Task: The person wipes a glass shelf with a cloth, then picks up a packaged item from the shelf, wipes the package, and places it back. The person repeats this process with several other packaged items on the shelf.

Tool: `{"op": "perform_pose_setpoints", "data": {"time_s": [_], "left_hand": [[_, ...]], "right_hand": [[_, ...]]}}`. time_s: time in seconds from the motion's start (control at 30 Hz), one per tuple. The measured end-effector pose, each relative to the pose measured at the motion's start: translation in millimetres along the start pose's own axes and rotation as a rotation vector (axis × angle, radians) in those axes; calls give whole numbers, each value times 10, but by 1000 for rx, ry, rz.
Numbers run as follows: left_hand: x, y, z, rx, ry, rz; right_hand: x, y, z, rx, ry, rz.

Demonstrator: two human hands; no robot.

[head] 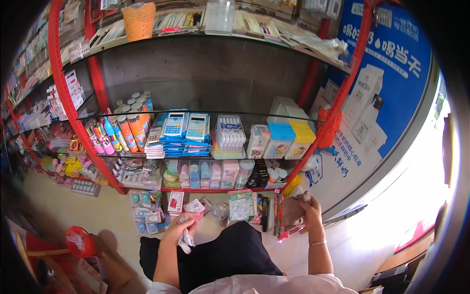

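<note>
My left hand (182, 226) is closed around a crumpled white cloth or tissue (186, 240), close to small pink-and-white boxes (194, 206) on the floor. On the right, my right hand (311, 210) grips a brown cloth (293, 211), which hangs in front of long thin packaged items. Between the hands, a colouring book (241, 207) and a round clear tub (219, 211) stand on the floor by the shelf. Beyond them, the lower shelves hold calculators (174, 125), a case of markers (230, 132) and plastic boxes with blue (281, 133) and yellow lids.
A red metal shelf frame (62, 73) with glass shelves rises ahead. At the lower left stands a red bucket (79, 242) beside wooden furniture. Blister packs (146, 213) lie on the floor. A red plastic bag (329, 126) hangs from the right post, near a blue-and-white poster (389, 81).
</note>
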State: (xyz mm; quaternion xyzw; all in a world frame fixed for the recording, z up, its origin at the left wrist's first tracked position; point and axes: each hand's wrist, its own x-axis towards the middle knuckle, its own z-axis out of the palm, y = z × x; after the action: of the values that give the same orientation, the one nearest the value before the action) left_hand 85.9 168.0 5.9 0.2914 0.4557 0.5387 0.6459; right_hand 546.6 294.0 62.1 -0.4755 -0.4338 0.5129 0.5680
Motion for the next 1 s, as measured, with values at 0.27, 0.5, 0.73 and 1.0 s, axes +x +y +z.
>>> {"op": "perform_pose_setpoints", "data": {"time_s": [0.27,0.5,0.73,1.0], "left_hand": [[-906,-137,1077,48,-225,-32],[-1357,-179,1172,-62,240,143],[-2019,-389,954,-562,372,579],[-3109,255,220,-509,1042,858]], "right_hand": [[-243,36,736,335,-147,34],[-1202,-137,2217,472,-664,283],[-1913,-61,2615,99,-1300,199],[-2070,138,2871,-100,-1574,240]]}}
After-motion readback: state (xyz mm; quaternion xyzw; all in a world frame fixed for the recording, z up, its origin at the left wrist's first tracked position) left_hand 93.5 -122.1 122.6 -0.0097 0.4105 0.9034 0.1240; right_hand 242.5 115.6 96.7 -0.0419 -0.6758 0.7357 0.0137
